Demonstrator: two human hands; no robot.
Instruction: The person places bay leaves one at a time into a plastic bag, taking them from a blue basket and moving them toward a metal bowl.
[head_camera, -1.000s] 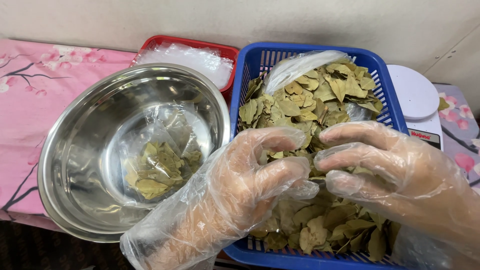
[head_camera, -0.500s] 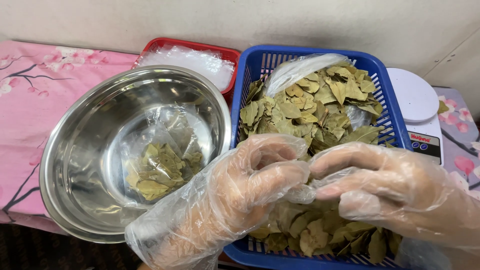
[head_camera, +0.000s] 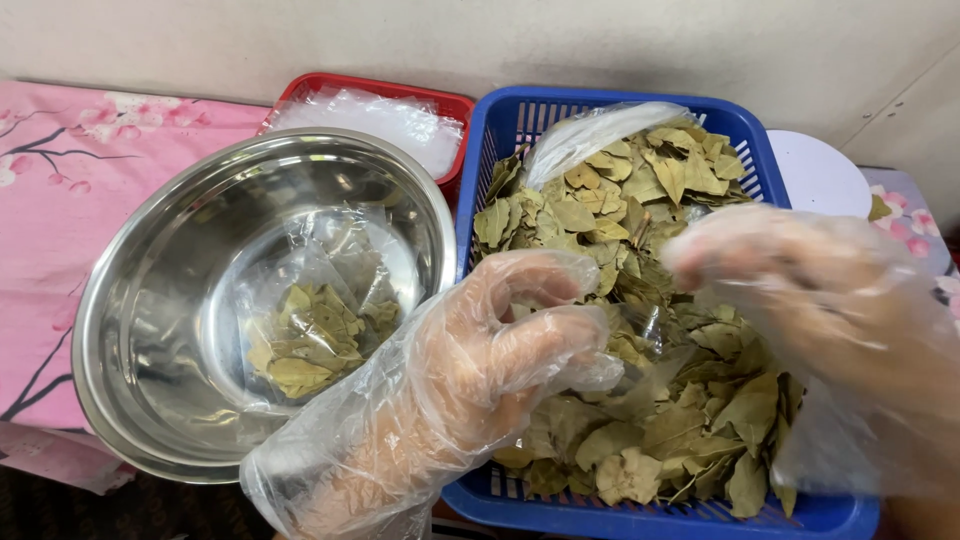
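At the far left of the frame a pink cloth printed with blossom branches (head_camera: 60, 190) covers the desk. On it, left of centre, sits a large stainless steel bowl (head_camera: 140, 300); inside lies a clear plastic bag (head_camera: 320, 320) partly filled with dried bay leaves. Behind the bowl, at upper centre, a red plastic basket (head_camera: 455, 105) holds a stack of clear plastic bags (head_camera: 385, 120).

From the bottom centre the left hand (head_camera: 490, 360), in a loose transparent disposable glove, reaches up over the near left part of a blue plastic basket (head_camera: 490, 130). Its fingers curl inward around a thin clear bag (head_camera: 655, 345) that is hard to make out against the leaves. The basket fills the right half of the frame, heaped with dried bay leaves (head_camera: 620, 220); another clear bag (head_camera: 590, 135) lies on the heap near the far rim.

The right hand (head_camera: 810, 300), also gloved and blurred, hovers over the right side of the heap; whether its fingers pinch anything cannot be told. Behind it, at upper right, a white round scale platform (head_camera: 815, 175) peeks out.
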